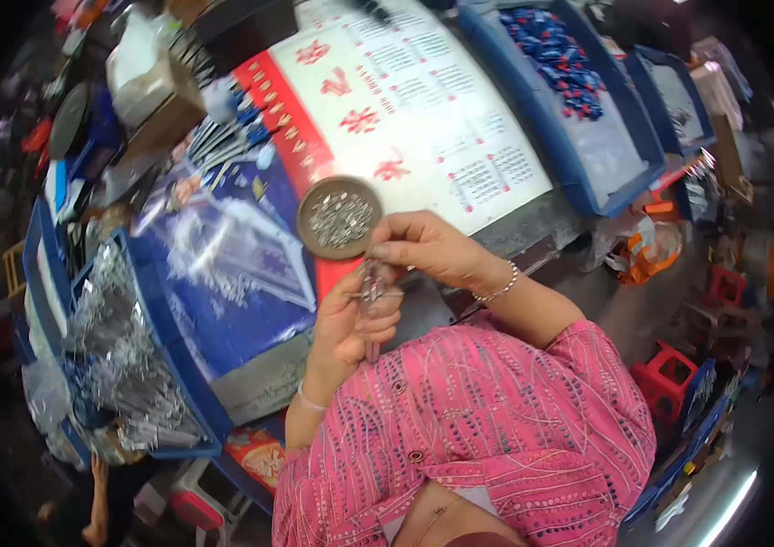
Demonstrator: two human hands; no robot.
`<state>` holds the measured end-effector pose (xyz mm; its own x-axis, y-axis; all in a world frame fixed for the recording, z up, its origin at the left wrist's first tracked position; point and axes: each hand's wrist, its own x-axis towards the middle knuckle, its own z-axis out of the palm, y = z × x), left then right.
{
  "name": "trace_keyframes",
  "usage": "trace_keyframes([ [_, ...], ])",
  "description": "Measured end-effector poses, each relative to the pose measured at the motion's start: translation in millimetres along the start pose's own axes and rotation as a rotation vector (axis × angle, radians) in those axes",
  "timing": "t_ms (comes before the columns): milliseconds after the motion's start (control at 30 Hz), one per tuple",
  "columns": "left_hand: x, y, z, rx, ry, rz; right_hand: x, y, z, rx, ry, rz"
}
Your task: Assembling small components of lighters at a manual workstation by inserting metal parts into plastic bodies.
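Here, just below one bowl [306, 215], the left hand [349, 324] clasped one tool [371, 284], apparently pliers; the right hand [433, 251] pinched its top. One calendar [433, 118] lay on the bowl's table [264, 390], two red stools [664, 380] rightward.

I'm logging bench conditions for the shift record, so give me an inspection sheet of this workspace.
Surface: table under a white-and-red printed sheet and a blue sheet.
Job's things: round bowl of small metal pieces; plier-like tool.
Clutter: left blue tray of silvery pieces; right blue tray of blue-and-red items; cardboard box.
Fingers: left hand closed around the tool; right hand pinching at its upper end, anything between too small to tell.
Cables: nothing seen.
Surroundings: red stool at right; another person's arm lower left.
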<state>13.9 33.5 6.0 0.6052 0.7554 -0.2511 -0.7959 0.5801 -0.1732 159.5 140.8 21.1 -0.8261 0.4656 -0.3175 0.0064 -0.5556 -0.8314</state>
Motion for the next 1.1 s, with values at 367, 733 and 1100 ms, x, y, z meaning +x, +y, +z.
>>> trace_keyframes([
  [367, -13, 3, 0, -0.004, 0.171, 0.177, -87, -80, -117, -0.658, 0.788, -0.441],
  [733, -15, 13, -7, -0.001, 0.072, 0.240, -113, -109, -304, -1.760, 0.862, -0.256],
  [1100, -16, 12, -4, 0.000, 0.095, 0.210, -113, -100, -301, -1.993, 0.854, -0.123],
])
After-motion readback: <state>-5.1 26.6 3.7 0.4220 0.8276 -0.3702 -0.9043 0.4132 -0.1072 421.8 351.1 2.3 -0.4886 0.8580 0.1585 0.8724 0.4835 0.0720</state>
